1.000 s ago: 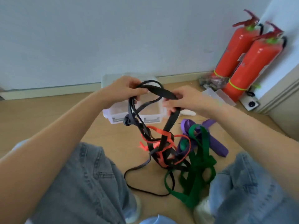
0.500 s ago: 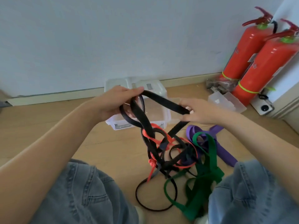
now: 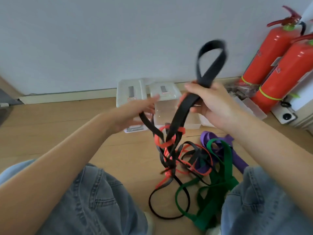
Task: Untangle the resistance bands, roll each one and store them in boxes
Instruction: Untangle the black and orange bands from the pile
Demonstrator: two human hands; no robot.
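My right hand [image 3: 212,102] grips a wide black band [image 3: 210,65] whose loop stands up above the fist; the band runs down into the tangle. My left hand [image 3: 135,111] is blurred, fingers stretched out, with a black strand [image 3: 149,122] passing under it. The tangle on the floor mixes a red band [image 3: 166,143], a thin black band [image 3: 162,216], a green band [image 3: 220,170] and a purple band [image 3: 208,136]. Two clear plastic boxes [image 3: 130,92] [image 3: 166,99] stand behind my hands by the wall.
Two red fire extinguishers [image 3: 271,53] stand at the right against the wall, with a clear lid [image 3: 250,106] and a small white device [image 3: 287,116] beside them. My jeans-clad knees [image 3: 88,197] flank the tangle on the wooden floor [image 3: 67,126].
My right hand has pulled the wide black band up, so a loop now stands above it. My left hand has let its fingers open and slid along a lower black strand.
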